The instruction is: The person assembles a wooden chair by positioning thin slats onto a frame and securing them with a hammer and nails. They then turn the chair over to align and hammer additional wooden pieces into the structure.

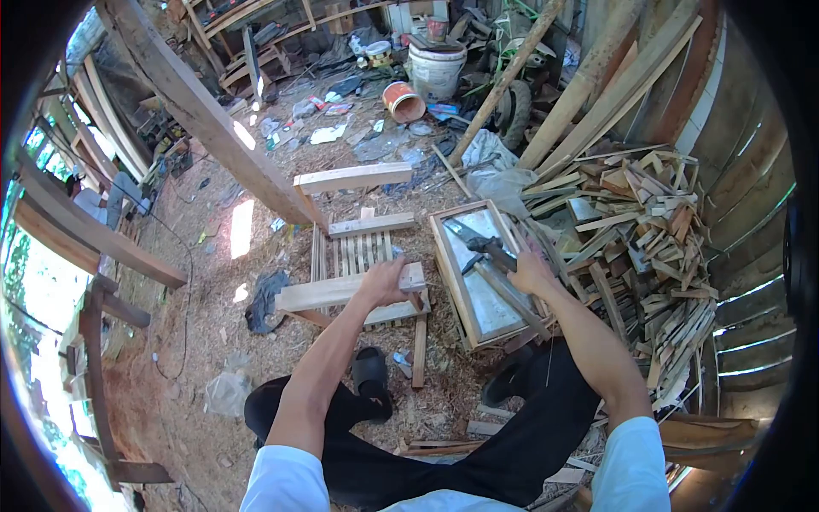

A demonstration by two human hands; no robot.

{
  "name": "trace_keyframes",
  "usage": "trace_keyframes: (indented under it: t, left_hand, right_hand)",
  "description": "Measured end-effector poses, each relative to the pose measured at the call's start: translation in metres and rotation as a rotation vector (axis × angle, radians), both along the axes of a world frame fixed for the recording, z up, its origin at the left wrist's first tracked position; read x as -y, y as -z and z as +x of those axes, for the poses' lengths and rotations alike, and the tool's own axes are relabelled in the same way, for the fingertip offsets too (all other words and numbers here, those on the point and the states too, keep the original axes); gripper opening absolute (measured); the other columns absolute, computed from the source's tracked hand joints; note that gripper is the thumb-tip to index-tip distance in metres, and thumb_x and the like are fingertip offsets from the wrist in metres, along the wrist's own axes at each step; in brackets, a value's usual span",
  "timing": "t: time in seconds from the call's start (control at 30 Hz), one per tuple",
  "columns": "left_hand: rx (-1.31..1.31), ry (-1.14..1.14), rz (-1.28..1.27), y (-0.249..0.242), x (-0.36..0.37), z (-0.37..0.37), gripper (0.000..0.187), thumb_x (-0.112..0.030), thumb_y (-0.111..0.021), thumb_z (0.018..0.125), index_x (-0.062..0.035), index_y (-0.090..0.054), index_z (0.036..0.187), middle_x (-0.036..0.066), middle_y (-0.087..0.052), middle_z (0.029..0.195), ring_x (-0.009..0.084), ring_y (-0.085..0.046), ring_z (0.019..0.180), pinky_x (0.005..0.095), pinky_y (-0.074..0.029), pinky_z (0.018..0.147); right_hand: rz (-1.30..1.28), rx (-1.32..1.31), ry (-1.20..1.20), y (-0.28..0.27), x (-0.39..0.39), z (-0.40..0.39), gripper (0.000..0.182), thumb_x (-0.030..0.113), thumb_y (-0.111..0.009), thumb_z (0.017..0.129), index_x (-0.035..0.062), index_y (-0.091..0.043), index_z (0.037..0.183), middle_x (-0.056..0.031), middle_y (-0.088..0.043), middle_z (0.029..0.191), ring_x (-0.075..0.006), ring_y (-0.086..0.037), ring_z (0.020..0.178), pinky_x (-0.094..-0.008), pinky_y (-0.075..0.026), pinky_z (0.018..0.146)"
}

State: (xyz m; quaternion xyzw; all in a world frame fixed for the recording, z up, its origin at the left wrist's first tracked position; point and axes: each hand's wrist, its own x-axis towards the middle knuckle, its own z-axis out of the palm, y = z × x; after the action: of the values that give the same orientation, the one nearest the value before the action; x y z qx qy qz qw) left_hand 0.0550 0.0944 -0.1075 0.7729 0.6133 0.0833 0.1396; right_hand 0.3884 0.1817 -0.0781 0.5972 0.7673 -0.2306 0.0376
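Note:
My left hand [384, 283] is wrapped over the front end of a pale wooden armrest [320, 294]. The armrest belongs to a low slatted wooden chair frame [367, 224] on the ground. On the right, my right hand [531, 273] has its fingers closed at the black grip of a tool [503, 256] with a grey blade, partly hidden by the hand. Beside that tool lies a hammer [512, 297] with a long wooden handle. Both lie over a wood-framed box top [490, 320] with a pale metal-like surface.
A big pile of wood offcuts [636, 213] lies right of the box. Sawdust covers the ground. A wooden post [205, 119] slants behind the chair. A white bucket [435, 72] and a tipped red bucket [403, 102] stand farther back. At far left sits another person [119, 196].

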Motion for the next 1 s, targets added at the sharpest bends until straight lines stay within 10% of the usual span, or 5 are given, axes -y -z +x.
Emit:
trace_keyframes:
  t: [0.6,0.7,1.0]
  left_hand:
    - [-0.170,0.094,0.158,-0.008,0.021,-0.024,0.078,-0.030,-0.084,0.058,-0.0064,-0.044,0.121,0.011,-0.055,0.116,0.0303,-0.052,0.114,0.0429,-0.039,0.095]
    - [-0.139,-0.068,0.106,-0.003,0.038,-0.046,0.078,-0.031,-0.085,0.058,-0.0065,-0.046,0.121,0.011,-0.056,0.112,0.0308,-0.053,0.112,0.0438,-0.041,0.094]
    - [-0.363,-0.107,-0.013,-0.035,0.034,-0.053,0.071,-0.033,-0.085,0.057,-0.0032,-0.049,0.111,0.014,-0.058,0.107,0.0313,-0.058,0.103,0.0401,-0.050,0.088]
  right_hand:
    - [-0.248,0.382,-0.066,0.036,-0.022,-0.044,0.035,0.013,-0.059,0.083,0.0007,-0.064,0.115,-0.0209,-0.058,0.128,-0.0393,-0.057,0.116,-0.0551,-0.049,0.086]
    - [-0.182,0.276,0.025,-0.032,0.000,-0.066,0.034,0.016,-0.055,0.085,0.0014,-0.063,0.115,-0.0207,-0.060,0.125,-0.0379,-0.059,0.113,-0.0556,-0.047,0.087]
    - [0.040,0.113,-0.190,-0.014,0.000,-0.077,0.031,0.015,-0.055,0.085,0.0024,-0.065,0.110,-0.0193,-0.063,0.118,-0.0337,-0.061,0.111,-0.0469,-0.048,0.091]
